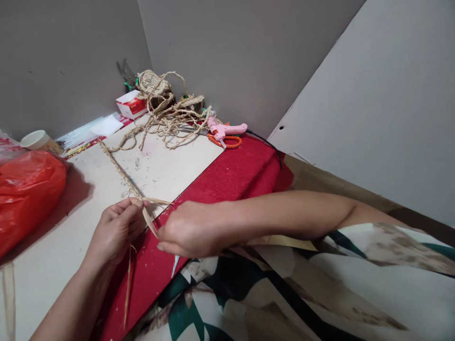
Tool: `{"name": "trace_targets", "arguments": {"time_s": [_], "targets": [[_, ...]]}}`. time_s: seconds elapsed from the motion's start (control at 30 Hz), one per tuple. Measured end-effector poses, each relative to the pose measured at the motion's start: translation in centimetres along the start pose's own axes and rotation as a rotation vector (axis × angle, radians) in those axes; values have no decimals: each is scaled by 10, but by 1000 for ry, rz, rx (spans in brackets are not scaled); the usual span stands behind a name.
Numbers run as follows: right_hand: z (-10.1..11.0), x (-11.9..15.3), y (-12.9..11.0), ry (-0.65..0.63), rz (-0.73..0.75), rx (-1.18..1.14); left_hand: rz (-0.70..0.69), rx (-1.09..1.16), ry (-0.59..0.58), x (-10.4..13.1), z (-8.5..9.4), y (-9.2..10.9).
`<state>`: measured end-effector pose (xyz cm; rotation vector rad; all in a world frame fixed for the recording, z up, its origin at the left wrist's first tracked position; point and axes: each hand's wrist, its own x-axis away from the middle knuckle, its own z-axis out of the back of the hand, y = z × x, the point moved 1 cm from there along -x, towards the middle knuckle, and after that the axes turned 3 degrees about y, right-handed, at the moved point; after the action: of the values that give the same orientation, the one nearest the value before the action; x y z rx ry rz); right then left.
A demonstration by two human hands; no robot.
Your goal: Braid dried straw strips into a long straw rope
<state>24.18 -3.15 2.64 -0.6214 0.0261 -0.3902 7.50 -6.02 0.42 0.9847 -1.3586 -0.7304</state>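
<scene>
A braided straw cord runs from the board down to my left hand. The fingers of that hand pinch the cord's near end, where loose flat strands spread out. My right hand, just to the right, is closed on some of these straw strands, drawn out from the braid's end. Another strand points right above my right hand. One thin strand hangs below my left hand over the red cloth. My right fingertips are partly hidden and a little blurred.
A tangle of braided cord lies on the white board, with a pink glue gun and orange-handled scissors beside it. Red cloth lies under the board. A red plastic bag and paper cup stand left; grey panels rise behind.
</scene>
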Motion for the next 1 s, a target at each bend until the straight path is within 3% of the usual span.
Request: {"name": "trace_targets", "arguments": {"time_s": [0.03,0.17,0.2,0.23,0.33,0.4,0.67,0.77,1.0], "targets": [[9,2,2,47,-18,-48,2,8,-8,1,1,2],[37,-8,22,509,-147,-220,6,12,-3,3,6,8],[37,-15,28,525,-156,-307,6,10,1,4,7,9],[34,-24,33,478,-163,-425,4,6,1,4,7,9],[19,-47,41,154,-206,-804,-9,-13,-16,2,9,7],[14,-57,41,-9,-217,-934,-16,-36,-22,1,10,6],[19,-70,52,-243,-210,-842,-53,-280,-42,2,18,8],[9,-72,52,-228,-278,-1028,-179,-491,66,2,21,12],[-7,-61,38,89,-412,-1227,-351,-927,156,15,19,19]]}}
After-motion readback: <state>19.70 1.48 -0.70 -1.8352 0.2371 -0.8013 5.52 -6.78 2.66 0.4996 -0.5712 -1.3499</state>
